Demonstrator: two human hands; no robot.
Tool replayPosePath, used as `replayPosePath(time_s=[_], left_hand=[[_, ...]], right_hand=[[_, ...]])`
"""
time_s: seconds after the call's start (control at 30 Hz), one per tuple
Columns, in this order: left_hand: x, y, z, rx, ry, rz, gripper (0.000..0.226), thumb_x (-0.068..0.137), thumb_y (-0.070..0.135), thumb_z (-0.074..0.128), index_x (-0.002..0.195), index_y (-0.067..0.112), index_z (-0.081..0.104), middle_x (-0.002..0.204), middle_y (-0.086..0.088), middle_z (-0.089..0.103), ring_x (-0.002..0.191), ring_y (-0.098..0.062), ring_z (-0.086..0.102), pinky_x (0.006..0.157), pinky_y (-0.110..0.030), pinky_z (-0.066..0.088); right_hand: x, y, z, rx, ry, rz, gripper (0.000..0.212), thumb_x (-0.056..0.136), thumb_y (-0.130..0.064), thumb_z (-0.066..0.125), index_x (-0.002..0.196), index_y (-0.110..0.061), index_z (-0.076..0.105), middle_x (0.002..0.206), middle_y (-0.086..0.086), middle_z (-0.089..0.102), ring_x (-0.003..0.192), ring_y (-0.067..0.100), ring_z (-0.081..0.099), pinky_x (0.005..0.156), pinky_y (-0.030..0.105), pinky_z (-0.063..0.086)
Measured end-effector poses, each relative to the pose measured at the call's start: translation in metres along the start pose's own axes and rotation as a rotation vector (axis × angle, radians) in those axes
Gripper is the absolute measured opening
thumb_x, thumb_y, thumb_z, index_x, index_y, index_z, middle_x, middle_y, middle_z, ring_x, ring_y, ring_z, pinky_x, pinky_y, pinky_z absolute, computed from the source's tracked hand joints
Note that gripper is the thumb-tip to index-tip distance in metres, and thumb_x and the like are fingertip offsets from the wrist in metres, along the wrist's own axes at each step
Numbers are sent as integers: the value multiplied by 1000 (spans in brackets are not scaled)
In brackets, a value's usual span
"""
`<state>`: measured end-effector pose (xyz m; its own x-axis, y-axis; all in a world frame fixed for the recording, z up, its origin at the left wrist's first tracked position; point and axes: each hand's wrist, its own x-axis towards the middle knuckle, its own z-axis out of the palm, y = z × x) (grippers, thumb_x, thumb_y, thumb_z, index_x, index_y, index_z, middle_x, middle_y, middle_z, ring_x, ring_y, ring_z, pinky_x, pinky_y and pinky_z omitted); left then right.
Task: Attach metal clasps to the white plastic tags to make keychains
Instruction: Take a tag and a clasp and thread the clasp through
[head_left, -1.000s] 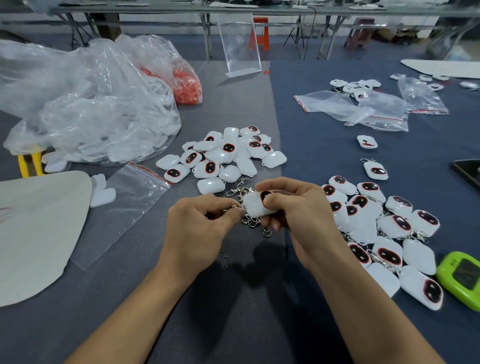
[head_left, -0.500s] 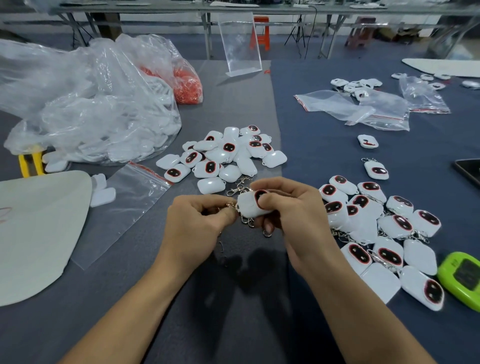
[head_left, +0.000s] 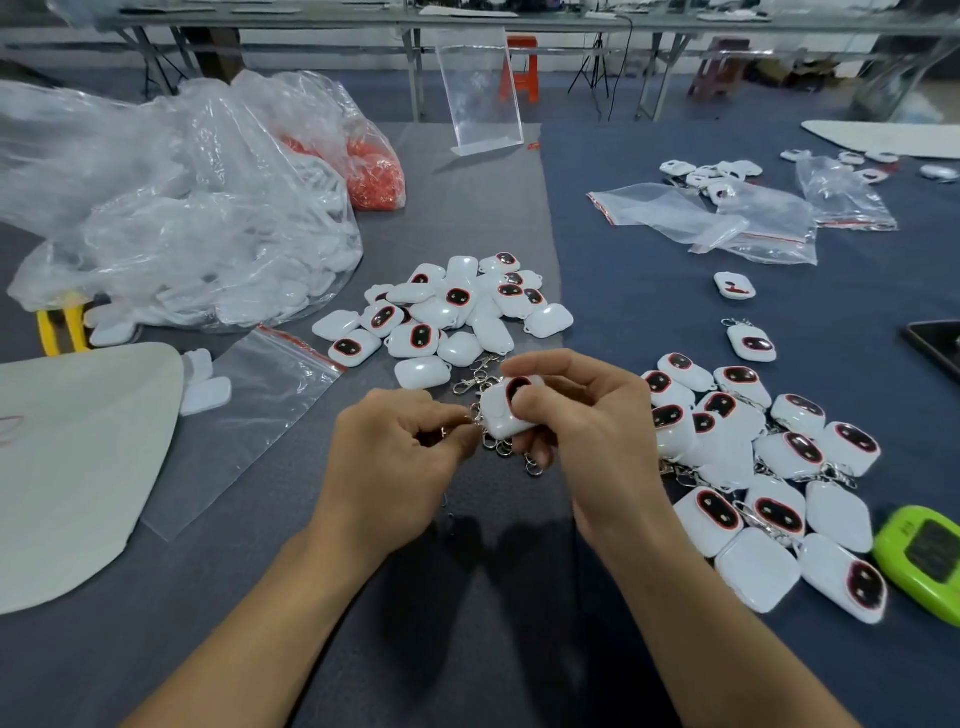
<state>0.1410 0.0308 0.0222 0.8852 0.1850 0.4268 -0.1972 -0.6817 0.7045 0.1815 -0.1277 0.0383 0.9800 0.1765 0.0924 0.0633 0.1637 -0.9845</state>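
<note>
Wide dark grey felt table (head_left: 467, 649) under me, finished keychain pile (head_left: 753, 467) to my right, bare white tags heaped (head_left: 447, 312) ahead. My right hand (head_left: 587, 431) grasps one white rounded plastic tag (head_left: 501, 415) above the table, between both hands; my left hand (head_left: 389, 452) pinches a small silver metal clasp (head_left: 475, 415) at its edge. I'm mid-attachment, I'd say; next comes threading the ring through the loop. Against a second ago, barely a shift, same grips.

a small assembly workshop: long cloth-covered worktable (head_left: 623, 260), heaps of white tags (head_left: 452, 312), bulk plastic bags (head_left: 171, 208), folding tables (head_left: 415, 21) far behind.
</note>
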Motion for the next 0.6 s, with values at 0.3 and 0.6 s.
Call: replayPosePath(time_s=[0.3, 0.6], left_hand=[[1, -2, 4, -243, -17, -229, 16, 79, 22, 83, 73, 35, 80, 61, 14, 70, 54, 5, 55, 55, -12, 42], [1, 3, 4, -545, -248, -266, 21, 92, 23, 69, 76, 25, 81, 51, 8, 35, 52, -9, 28, 49, -19, 25]], right_hand=[[8, 0, -4, 198, 65, 310, 30, 85, 8, 55, 79, -9, 79, 66, 16, 69, 43, 21, 56, 38, 23, 39], [11, 1, -7, 293, 27, 416, 39, 85, 5, 50, 70, -15, 81, 69, 7, 72, 48, 16, 57, 50, 28, 37]])
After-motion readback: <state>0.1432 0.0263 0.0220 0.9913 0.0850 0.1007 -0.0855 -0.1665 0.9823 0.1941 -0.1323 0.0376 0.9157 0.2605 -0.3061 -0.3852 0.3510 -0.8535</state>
